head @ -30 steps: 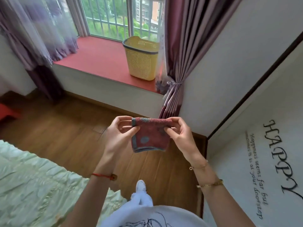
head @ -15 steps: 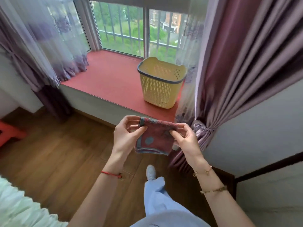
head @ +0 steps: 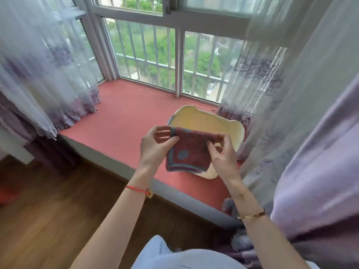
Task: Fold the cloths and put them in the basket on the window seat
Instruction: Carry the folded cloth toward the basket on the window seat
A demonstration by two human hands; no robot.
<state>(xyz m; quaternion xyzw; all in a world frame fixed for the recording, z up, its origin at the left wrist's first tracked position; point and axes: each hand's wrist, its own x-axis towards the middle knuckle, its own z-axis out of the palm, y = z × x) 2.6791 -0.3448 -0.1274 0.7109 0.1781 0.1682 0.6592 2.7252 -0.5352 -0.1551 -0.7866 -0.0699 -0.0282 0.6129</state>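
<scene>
Both hands pinch the top corners of a folded, nubbly maroon terry cloth (head: pixel 189 152) with grey-blue trim: left hand (head: pixel 155 146), right hand (head: pixel 223 156). It hangs over the perforated yellow plastic basket (head: pixel 206 121) on the red window seat (head: pixel 124 117).

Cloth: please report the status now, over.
Left hand and right hand both pinch folded red cloth, top corners. Cloth before yellow basket, not yet inside. Basket opening free.

The cloth (head: pixel 191 152) hides the basket (head: pixel 204 119)'s near rim and inside.
</scene>
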